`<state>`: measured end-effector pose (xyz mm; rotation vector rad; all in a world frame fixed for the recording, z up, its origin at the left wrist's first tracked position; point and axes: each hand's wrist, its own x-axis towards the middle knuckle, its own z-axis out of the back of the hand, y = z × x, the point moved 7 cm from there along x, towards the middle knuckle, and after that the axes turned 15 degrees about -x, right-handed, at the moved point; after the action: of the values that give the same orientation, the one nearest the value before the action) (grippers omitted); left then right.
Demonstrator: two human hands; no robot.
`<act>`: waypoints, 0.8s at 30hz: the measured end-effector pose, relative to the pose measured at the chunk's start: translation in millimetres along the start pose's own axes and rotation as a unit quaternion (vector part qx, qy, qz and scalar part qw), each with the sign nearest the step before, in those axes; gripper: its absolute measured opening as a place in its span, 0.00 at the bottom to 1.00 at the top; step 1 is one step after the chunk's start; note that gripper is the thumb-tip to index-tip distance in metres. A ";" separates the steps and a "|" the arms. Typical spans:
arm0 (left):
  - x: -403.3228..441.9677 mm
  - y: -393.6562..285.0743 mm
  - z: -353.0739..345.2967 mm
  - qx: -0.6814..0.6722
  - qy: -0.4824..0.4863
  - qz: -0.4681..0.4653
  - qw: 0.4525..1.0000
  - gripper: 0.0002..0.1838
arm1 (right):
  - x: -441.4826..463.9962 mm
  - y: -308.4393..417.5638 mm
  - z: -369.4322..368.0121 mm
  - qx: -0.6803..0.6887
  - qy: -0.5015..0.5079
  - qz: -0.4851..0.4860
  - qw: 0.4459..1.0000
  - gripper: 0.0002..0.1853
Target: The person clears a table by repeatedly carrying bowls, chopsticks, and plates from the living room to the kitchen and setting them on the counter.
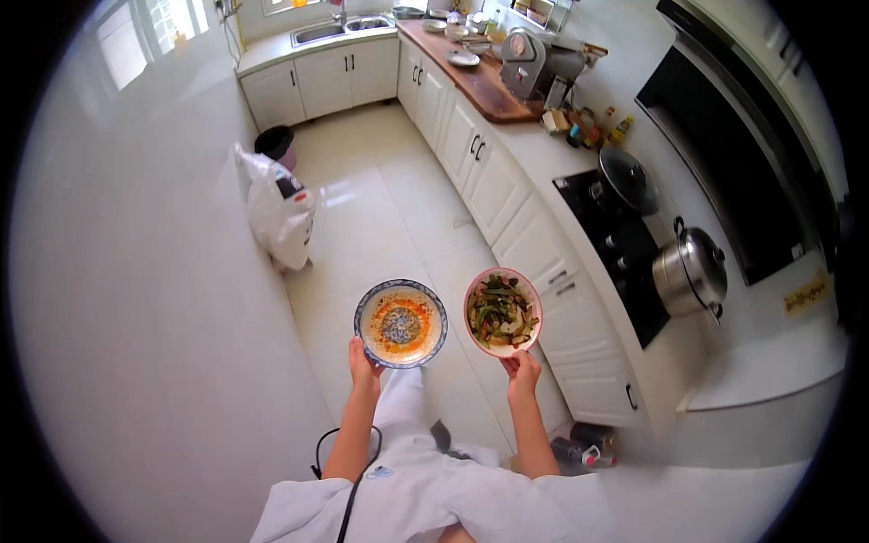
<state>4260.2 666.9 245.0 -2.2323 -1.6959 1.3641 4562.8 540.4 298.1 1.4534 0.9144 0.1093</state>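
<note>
My left hand (363,364) grips the lower-left rim of a blue-rimmed plate (371,312), which carries orange oily sauce around a dark patterned middle. In my right hand (522,369), fingers closed on its lower edge, is a pink-rimmed dish (470,312) of cooked green vegetables with pale and brown pieces (500,309). Both dishes are held level in front of my body, side by side with a gap between them. The undersides of the dishes and some of my fingers are hidden.
Along the right runs a counter with a black stove (625,262), a wok with lid (628,181) and a steel pot (692,271). A grey machine (534,68) stands farther back. Against the left wall are a white sack (279,213) and a bin (276,145); a sink (319,34) is at the far end.
</note>
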 end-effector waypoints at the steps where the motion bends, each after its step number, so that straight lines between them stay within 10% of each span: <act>1: 34.6 -3.6 -32.8 0.013 -0.011 0.002 1.000 0.17 | 30.9 13.3 -18.6 -0.006 -0.025 -0.010 1.000 0.06; 24: 647.2 41.9 -564.8 0.258 0.096 0.004 0.961 0.13 | 672.6 150.1 -265.3 -0.002 -0.085 -0.056 0.995 0.05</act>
<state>4670.1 1419.8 175.7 -1.9898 -1.1082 1.3423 4926.2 1167.3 155.7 1.3817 0.8534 -0.0951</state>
